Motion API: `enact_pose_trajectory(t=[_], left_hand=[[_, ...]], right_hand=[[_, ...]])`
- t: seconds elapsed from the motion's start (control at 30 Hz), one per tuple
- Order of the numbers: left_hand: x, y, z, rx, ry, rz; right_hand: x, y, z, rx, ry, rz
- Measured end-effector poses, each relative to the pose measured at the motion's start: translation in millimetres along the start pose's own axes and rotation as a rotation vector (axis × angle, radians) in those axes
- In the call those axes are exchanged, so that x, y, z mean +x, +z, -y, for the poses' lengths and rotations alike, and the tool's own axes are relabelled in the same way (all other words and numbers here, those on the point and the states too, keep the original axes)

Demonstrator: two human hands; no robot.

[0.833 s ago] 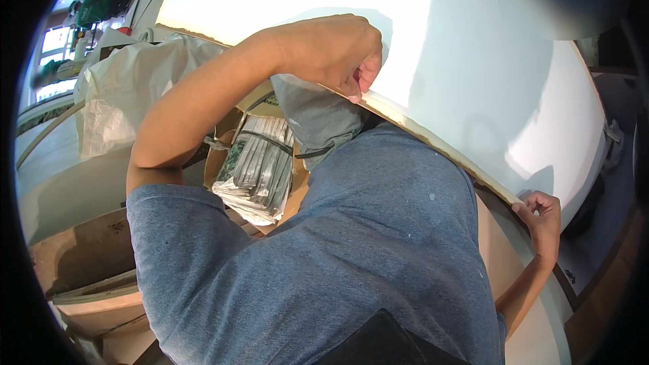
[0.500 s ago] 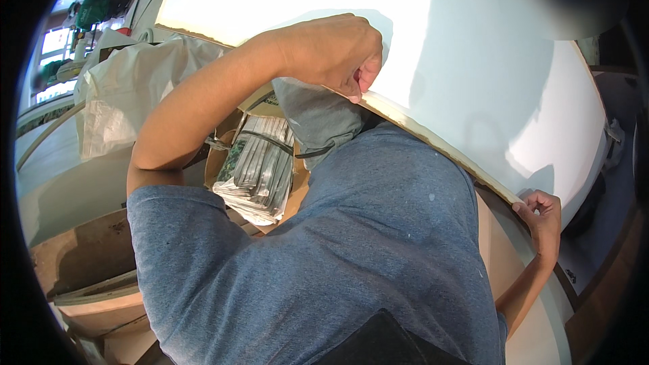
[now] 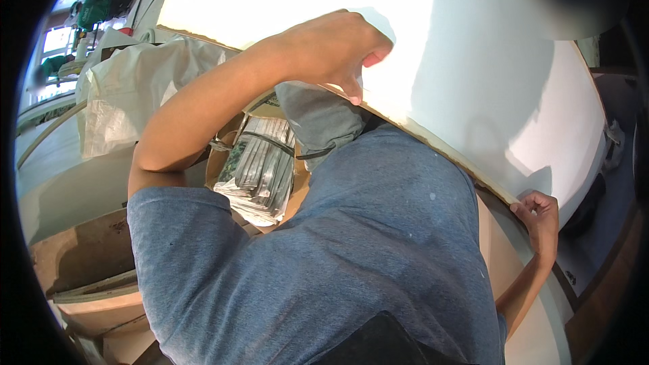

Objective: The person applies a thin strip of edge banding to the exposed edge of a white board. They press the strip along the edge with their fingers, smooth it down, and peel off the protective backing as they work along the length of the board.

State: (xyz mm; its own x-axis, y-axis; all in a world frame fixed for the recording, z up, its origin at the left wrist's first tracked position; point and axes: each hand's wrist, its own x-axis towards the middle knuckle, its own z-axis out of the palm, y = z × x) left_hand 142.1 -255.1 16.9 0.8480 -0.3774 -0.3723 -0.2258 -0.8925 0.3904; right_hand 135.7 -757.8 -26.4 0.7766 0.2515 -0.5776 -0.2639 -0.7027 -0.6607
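Observation:
A large white panel [image 3: 473,81] lies before me, with a pale yellowish strip [image 3: 433,138] running along its near edge. My left hand [image 3: 341,47] is over that edge. Its thumb points down onto the edge, and its bent fingers stand apart from the thumb above the white face, with nothing visible between them. At the right end of the same edge my right hand [image 3: 539,220] has thumb and fingertips pinched together on the strip's end. The panel's near edge runs close to my body.
At the left, a box [image 3: 294,209] holds a strapped bundle of thin strips [image 3: 260,169], beside a grey cloth bag [image 3: 318,118]. Translucent plastic sheeting [image 3: 122,94] drapes further left, above wooden boards [image 3: 101,301]. People in green [image 3: 93,10] are in the far left background.
My left hand's fingers have opened away from the thumb and lifted off the strip. The strip now lies closer along the edge. My right hand has shifted slightly left.

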Motion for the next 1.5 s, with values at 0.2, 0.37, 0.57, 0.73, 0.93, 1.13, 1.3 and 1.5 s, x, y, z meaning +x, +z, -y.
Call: enact_pose_trajectory(t=[0.2,0.37,0.57,0.73,0.93,1.13,1.3,1.5], left_hand=[[-52.3,-4.6,71.9,0.036,-0.097,-0.22],[-96.2,-27.7,117.4,0.078,-0.258,-0.255],[-84.4,-25.3,112.0,0.008,-0.101,-0.215],[-42.0,-6.4,49.5,0.197,0.038,-0.131],[15.1,7.3,-14.5,-0.051,0.128,0.036],[45.3,13.9,-38.8,-0.074,0.263,0.16],[50.6,7.7,-57.7,-0.007,0.245,0.232],[48.5,18.6,-56.4,-0.01,0.27,0.172]], right_hand=[[1.1,2.1,2.6,0.048,0.045,0.006],[1.6,3.6,4.1,-0.003,0.089,-0.001],[1.0,1.6,5.4,-0.021,0.022,-0.029],[4.3,-1.9,-2.0,0.079,0.042,0.0],[7.7,-4.0,-7.6,0.072,0.01,0.005],[3.4,5.3,-10.6,0.023,-0.055,-0.057],[0.3,14.0,-8.4,0.021,-0.04,-0.113],[0.7,22.7,0.7,-0.061,-0.026,-0.187]])
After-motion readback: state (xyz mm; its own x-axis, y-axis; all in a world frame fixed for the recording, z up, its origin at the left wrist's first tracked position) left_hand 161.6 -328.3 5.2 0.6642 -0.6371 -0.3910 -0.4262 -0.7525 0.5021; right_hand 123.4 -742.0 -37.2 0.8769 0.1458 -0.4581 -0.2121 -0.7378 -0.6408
